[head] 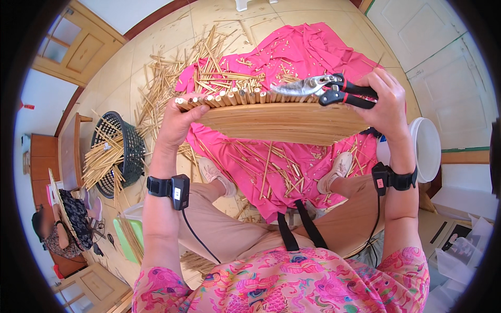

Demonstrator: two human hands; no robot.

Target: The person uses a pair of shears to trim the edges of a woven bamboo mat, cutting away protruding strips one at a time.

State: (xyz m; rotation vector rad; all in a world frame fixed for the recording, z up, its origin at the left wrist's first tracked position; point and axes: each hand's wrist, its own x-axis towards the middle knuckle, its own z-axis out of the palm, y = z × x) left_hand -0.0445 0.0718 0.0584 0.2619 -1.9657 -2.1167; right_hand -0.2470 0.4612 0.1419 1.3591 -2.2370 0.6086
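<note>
A flat panel of joined plant stalks (pixel 280 123) is held up in front of me, with a row of pale cut stalk ends (pixel 235 96) along its far edge. My left hand (pixel 175 119) grips its left end, the thumb lying on the near side and the fingers mostly hidden behind. In my right hand (pixel 385 99) are pruning shears (pixel 327 89) with black and red handles. Their metal blades point left, lying along the stalk ends. The right hand is at the panel's right end; whether it also grips the panel is hard to tell.
Beneath the panel a pink cloth (pixel 313 49) bears scattered stalk offcuts. Loose stalks (pixel 164 82) cover the tiled floor on the left, near a dark plastic basket (pixel 133 152) of stalks. A white bucket (pixel 424 150) stands right. Another person (pixel 64 238) sits at far left.
</note>
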